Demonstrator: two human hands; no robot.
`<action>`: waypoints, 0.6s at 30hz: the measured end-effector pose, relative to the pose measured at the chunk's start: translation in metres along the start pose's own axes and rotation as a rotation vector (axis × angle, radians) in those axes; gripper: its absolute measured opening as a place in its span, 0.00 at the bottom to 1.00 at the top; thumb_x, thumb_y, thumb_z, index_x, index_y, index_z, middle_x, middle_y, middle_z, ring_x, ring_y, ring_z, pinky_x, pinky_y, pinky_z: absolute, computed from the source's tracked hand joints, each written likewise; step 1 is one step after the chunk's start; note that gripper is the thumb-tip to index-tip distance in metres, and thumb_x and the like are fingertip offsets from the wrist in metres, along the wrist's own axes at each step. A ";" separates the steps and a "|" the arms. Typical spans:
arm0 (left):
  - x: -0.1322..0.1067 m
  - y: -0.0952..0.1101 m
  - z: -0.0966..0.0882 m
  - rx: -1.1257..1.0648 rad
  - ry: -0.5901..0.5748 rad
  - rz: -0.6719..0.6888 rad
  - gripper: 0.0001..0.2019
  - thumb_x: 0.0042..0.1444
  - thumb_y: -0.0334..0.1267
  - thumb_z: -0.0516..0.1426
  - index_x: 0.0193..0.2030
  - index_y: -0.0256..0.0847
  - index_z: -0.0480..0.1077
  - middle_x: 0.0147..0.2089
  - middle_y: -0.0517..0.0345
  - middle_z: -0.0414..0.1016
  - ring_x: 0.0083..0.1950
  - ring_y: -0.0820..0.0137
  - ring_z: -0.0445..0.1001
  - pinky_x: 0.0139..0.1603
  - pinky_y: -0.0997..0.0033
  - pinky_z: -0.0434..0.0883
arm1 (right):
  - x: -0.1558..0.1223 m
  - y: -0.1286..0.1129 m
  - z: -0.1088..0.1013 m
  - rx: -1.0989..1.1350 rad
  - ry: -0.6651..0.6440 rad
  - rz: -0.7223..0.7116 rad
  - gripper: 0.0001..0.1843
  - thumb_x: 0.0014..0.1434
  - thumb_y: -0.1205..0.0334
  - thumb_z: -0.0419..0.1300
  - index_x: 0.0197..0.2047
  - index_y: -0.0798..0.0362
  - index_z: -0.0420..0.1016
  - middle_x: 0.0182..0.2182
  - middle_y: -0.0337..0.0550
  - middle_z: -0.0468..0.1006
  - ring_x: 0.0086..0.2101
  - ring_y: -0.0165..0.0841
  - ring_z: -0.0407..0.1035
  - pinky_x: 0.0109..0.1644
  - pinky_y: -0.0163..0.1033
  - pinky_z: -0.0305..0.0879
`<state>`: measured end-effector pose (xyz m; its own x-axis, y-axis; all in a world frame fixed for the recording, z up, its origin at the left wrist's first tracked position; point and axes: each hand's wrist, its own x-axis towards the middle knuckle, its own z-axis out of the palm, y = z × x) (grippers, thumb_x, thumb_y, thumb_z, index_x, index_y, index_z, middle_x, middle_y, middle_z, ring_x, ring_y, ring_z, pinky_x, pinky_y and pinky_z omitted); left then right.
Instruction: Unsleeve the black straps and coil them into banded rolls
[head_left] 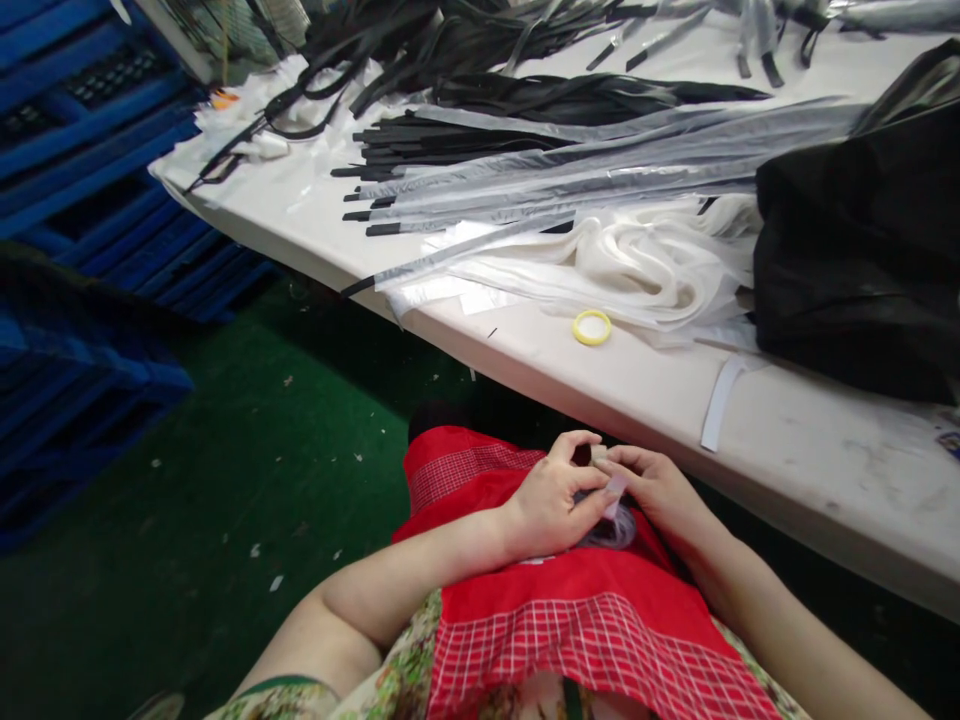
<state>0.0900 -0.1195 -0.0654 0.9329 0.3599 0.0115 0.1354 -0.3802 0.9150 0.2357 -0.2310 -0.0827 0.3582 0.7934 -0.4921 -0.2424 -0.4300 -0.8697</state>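
Over my lap, my left hand and my right hand meet with fingers pinched together. Between their fingertips is a small pale piece, too small to name. A pale translucent strip shows between the fingers of both hands. Just below them, a loose greyish translucent bundle lies against the red apron, partly covered by my left hand. The nearest thing on the table is a short white strip, lying near the front edge.
The white table runs diagonally ahead. On it lie black strips in clear sleeves, a white strip bundle, a yellow ring, a black bag and scissors. Blue pallets stand left on green floor.
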 end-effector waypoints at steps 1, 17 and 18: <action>0.000 -0.001 0.001 0.001 0.026 -0.057 0.13 0.63 0.43 0.56 0.37 0.40 0.79 0.57 0.47 0.68 0.60 0.63 0.69 0.60 0.66 0.67 | -0.001 -0.001 0.001 -0.053 0.051 -0.035 0.23 0.47 0.42 0.69 0.25 0.55 0.73 0.22 0.38 0.70 0.24 0.29 0.61 0.29 0.34 0.58; -0.001 -0.002 0.015 0.108 0.052 -0.257 0.06 0.65 0.41 0.50 0.40 0.42 0.65 0.37 0.57 0.74 0.38 0.67 0.73 0.40 0.68 0.68 | -0.015 -0.018 -0.011 -0.393 -0.020 -0.222 0.22 0.56 0.42 0.62 0.25 0.54 0.77 0.27 0.42 0.73 0.30 0.34 0.67 0.35 0.37 0.63; -0.001 -0.001 0.015 0.133 0.036 -0.260 0.07 0.65 0.40 0.49 0.39 0.42 0.64 0.36 0.57 0.74 0.38 0.66 0.73 0.41 0.67 0.68 | -0.015 -0.017 -0.011 -0.391 -0.021 -0.219 0.22 0.56 0.42 0.62 0.25 0.53 0.77 0.27 0.42 0.73 0.30 0.34 0.67 0.35 0.37 0.64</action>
<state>0.0939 -0.1326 -0.0726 0.8491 0.4887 -0.2003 0.4132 -0.3785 0.8283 0.2446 -0.2401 -0.0614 0.3438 0.8908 -0.2972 0.1973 -0.3779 -0.9046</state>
